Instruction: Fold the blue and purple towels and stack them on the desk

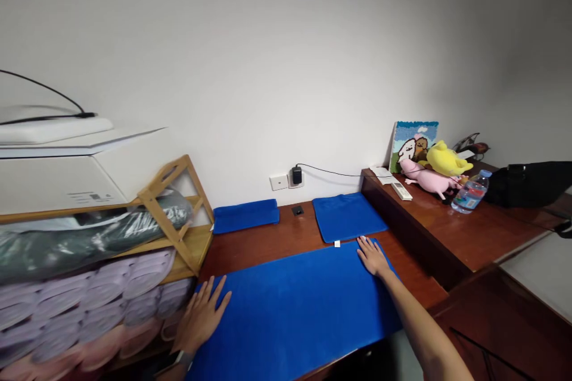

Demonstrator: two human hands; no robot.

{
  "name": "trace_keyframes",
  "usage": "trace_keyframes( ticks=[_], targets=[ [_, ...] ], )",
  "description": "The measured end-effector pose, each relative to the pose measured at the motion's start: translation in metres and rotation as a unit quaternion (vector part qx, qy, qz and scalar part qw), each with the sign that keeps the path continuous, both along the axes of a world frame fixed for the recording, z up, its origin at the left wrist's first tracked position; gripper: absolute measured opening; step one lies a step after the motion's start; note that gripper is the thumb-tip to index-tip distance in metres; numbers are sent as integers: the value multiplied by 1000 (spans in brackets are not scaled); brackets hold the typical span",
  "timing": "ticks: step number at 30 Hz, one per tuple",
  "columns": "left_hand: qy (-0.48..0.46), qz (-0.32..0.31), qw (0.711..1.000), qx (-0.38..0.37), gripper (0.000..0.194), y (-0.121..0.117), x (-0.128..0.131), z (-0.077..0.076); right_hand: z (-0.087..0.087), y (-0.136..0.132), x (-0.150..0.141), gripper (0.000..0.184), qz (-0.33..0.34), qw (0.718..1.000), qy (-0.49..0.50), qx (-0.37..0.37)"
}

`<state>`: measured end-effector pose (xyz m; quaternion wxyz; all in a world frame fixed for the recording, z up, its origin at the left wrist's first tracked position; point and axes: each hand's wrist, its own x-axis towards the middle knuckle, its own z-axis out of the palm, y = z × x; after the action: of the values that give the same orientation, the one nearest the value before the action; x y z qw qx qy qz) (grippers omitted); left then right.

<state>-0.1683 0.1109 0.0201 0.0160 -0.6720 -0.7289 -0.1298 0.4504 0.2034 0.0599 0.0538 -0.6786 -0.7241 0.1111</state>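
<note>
A large blue cloth (295, 309) lies spread flat over the front of the brown wooden desk (261, 248). My left hand (202, 314) rests at its left edge with the fingers spread. At the far right corner of the cloth, my right hand (372, 256) lies flat, fingers stretched out, near a small white tag (336, 244). Behind it is a folded blue cloth (348, 217), roughly square. Another blue cloth (245, 216), folded into a narrow strip, sits at the back left against the wall.
A wooden rack (179, 232) with slippers (107, 292) and a white box (67, 178) stands at left. On the raised ledge at right are a remote (401, 191), plush toys (447, 159), a picture (413, 146) and a water bottle (471, 193). A black charger (297, 175) is plugged into the wall.
</note>
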Motion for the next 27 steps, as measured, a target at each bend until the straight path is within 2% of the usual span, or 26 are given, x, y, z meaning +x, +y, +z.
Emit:
trace_keyframes(
  ticks=[4,7,10,14,17,20,22,23,25,27],
  targets=[
    [-37,-20,999,35,72,-9,6,24,6,-17,-9,61,-2,998,33,54],
    [-76,-37,993,82,67,-32,7,35,10,-50,-50,62,32,989,72,128],
    [-119,-57,989,63,59,-64,8,34,17,-92,-130,61,110,976,119,142],
    [-119,-83,989,34,56,-94,13,24,32,-133,-263,59,252,949,163,97],
    [-75,-65,993,58,58,-96,13,17,40,-140,-351,60,293,938,176,62],
    [-45,-40,997,53,63,-90,7,9,39,-134,-406,61,289,944,158,32],
    [-39,-35,998,42,66,-86,4,3,33,-127,-416,62,294,945,140,26],
    [-39,-35,998,40,68,-84,2,-1,29,-124,-412,62,294,946,135,27],
    [-41,-34,998,46,71,-83,1,-6,20,-116,-384,63,279,951,127,30],
    [-42,-34,997,53,72,-81,0,-11,12,-108,-333,64,243,963,116,31]
  ],
)
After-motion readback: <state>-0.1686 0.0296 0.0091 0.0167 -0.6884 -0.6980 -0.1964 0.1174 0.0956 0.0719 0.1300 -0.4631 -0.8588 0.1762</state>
